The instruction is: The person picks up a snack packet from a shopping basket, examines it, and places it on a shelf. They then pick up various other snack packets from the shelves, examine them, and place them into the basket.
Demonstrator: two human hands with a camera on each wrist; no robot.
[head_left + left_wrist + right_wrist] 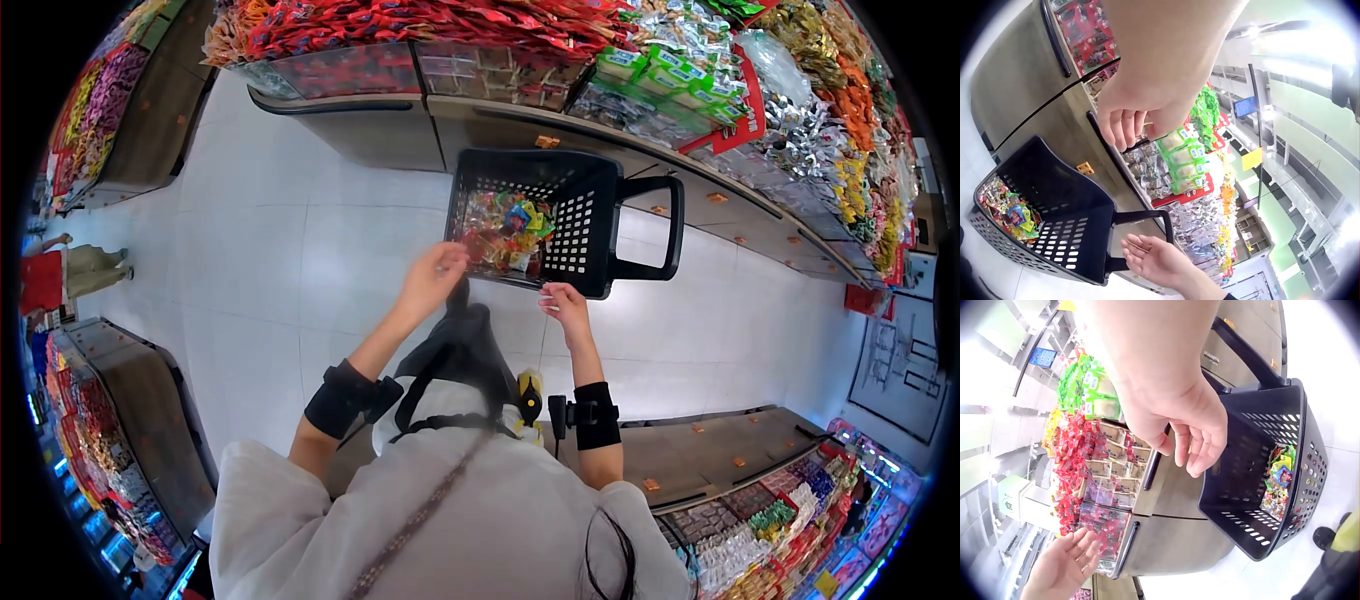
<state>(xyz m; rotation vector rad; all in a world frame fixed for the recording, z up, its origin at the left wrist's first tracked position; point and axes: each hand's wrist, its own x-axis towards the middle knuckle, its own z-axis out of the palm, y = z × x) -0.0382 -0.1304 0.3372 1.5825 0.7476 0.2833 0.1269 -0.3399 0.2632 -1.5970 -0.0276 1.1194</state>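
Observation:
A black plastic shopping basket [585, 225] with a long handle [675, 228] stands on the floor before the person. Inside it lies a heap of small wrapped sweets [510, 235], mostly red, with some blue, green and yellow. My left hand [437, 272] hovers over the basket's near left corner, fingers loosely bent and holding nothing. My right hand [568, 303] is at the near right side of the basket, relaxed and holding nothing. In the left wrist view, the left hand [1141, 106] hangs with loose fingers; the right wrist view shows the right hand [1175, 419] likewise.
A counter with bins of red packets [420, 30] and green-and-white packets [670, 75] runs along the far side. More sweet counters stand at the lower left [110, 440] and lower right [740, 500]. Another person [90, 270] is at the far left.

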